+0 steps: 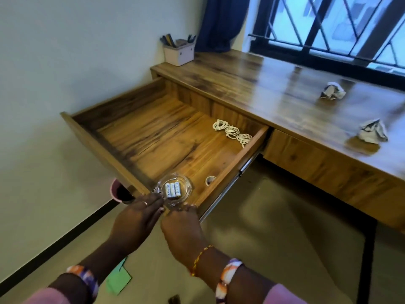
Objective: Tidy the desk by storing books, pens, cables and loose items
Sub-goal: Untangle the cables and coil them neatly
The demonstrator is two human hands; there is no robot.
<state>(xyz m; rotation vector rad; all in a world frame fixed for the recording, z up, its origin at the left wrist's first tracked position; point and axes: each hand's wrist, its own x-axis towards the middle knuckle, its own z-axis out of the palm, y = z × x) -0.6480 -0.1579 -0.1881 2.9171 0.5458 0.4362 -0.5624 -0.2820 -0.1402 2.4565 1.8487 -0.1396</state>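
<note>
Batteries (173, 189) lay in a clear glass dish (176, 190) at the near end of the open wooden drawer (166, 137), beside a tape roll (210, 180); three coiled white cables (232, 131) sat at its right side. Desk (285, 91) stood under a barred window (328, 25), blue curtain (221, 23) at the corner, with a pen holder (179, 52) and two crumpled papers (332, 91) on top. Left hand (135, 222) and right hand (182, 227) both pinched the dish's near rim, fingers curled. Battery print was too blurred to read.
</note>
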